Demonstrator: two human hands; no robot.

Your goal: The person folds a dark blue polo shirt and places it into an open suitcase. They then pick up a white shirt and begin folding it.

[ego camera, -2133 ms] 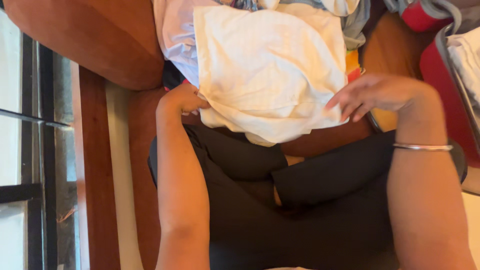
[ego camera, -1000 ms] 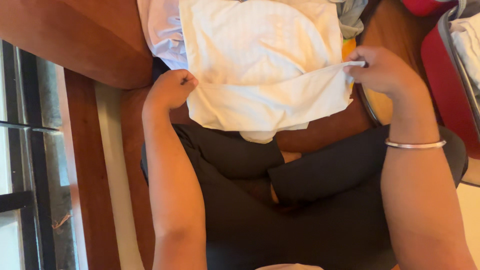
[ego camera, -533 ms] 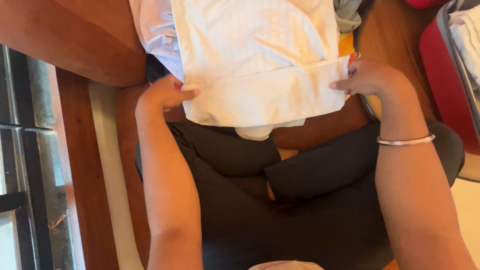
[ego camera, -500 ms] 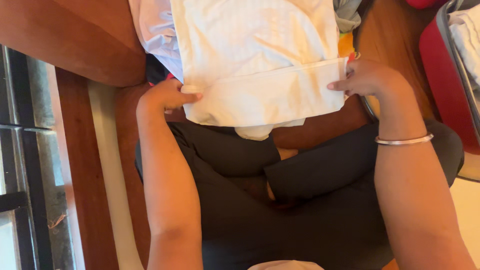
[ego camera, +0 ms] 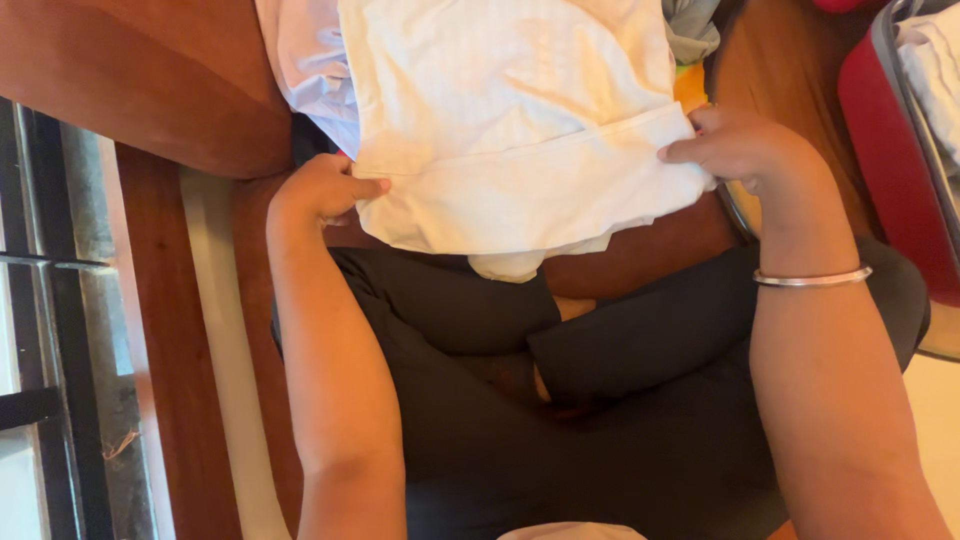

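single head-worn view, looking steeply down, close over lap and hands [ego camera: 530, 170]

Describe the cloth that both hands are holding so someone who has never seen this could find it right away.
Start at the reddish-brown wooden floor in front of the seated person's crossed legs. The cream-white cloth lies there, its near edge folded up into a band, pinched by the left hand and right hand. Unlike the pale lilac garment beneath, it is cream with faint stripes.

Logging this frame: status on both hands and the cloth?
Left hand pinching white garment at its left edge. Right hand gripping the right edge. Bottom band folded up. Nothing in the way.
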